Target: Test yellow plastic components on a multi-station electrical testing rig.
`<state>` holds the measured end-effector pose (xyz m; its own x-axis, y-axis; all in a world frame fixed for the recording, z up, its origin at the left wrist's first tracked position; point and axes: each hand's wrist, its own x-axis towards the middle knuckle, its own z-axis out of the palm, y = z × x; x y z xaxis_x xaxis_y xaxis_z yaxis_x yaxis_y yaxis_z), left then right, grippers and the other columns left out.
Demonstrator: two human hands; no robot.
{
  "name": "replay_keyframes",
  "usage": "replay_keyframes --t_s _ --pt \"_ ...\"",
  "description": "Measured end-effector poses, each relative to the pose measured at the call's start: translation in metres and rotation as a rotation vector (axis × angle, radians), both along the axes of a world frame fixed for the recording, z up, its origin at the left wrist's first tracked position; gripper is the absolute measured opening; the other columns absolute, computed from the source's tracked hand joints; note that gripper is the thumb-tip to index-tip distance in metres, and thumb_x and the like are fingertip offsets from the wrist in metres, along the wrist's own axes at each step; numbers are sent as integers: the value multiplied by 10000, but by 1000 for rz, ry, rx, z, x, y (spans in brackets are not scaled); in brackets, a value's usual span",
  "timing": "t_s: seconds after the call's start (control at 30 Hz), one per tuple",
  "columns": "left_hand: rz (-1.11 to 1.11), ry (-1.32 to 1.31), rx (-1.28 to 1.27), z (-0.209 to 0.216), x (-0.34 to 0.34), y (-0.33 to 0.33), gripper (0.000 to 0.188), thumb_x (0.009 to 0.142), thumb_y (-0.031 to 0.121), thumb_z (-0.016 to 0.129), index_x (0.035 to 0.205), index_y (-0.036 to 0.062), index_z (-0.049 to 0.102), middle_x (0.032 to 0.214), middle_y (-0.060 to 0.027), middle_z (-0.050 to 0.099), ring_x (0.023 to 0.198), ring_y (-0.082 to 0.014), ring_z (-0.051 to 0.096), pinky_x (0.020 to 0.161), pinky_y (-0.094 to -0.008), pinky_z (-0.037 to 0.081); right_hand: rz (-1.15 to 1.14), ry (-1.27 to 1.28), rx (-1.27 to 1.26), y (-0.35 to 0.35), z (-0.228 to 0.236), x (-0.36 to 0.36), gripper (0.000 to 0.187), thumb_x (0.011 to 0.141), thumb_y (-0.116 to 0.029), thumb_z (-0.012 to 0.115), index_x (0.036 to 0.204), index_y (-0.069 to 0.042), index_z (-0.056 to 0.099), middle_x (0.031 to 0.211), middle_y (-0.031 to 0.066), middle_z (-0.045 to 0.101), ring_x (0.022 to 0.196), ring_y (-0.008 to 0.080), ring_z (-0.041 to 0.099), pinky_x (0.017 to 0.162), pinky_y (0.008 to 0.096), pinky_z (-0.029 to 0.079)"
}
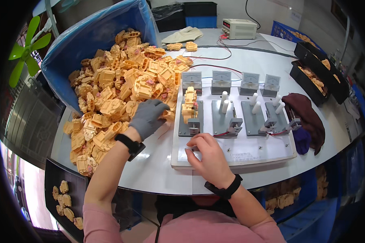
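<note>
- The left hand (148,117), in a grey glove, lies palm down with fingers curled at the right edge of a heap of yellow plastic parts (121,89); whatever the fingertips grip is hidden under the glove, so I cannot tell whether it holds one.
- The heap of parts, tan-yellow blocks with ribs and pinkish spots, spills from a blue-lined bin (89,36) across the left side of the table (158,174); single shapes are hard to make out.
- The bare right hand (207,156) rests on the near left part of a white board (231,156), fingers bent down onto it; what lies under the fingertips is hidden.
- One yellow part (189,106) stands on the leftmost of four grey stands on that board, just beside the gloved hand.
- The other stands carry white pegs (224,101).
- Four small meters (231,81) line the board's far edge.
- A dark red cloth (308,115) lies at the board's right edge.
- Black trays (318,71) with more parts sit at the table's far right corner, partly cut off.
</note>
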<state>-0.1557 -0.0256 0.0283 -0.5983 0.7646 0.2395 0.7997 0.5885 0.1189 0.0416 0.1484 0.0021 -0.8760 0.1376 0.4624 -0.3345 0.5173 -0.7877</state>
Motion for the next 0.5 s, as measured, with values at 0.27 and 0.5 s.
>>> replay_keyframes --t_s 0.27,0.5 --pt "152 -952 835 33 66 -53 530 889 79 730 1357 30 487 1237 -43 594 1157 -132 556 981 -293 470 -14 -6 -17 1 6 4 290 838 -89 715 1096 -7 611 1104 148 597 958 292 619 836 352 522" --pt "149 -1309 1006 41 152 -39 623 950 282 687 1433 -9 420 1317 -102 563 1199 -188 563 982 -345 500 491 -165 -310 -5 15 32 723 892 -194 738 1468 -33 332 1271 152 580 1158 226 595 983 342 473"
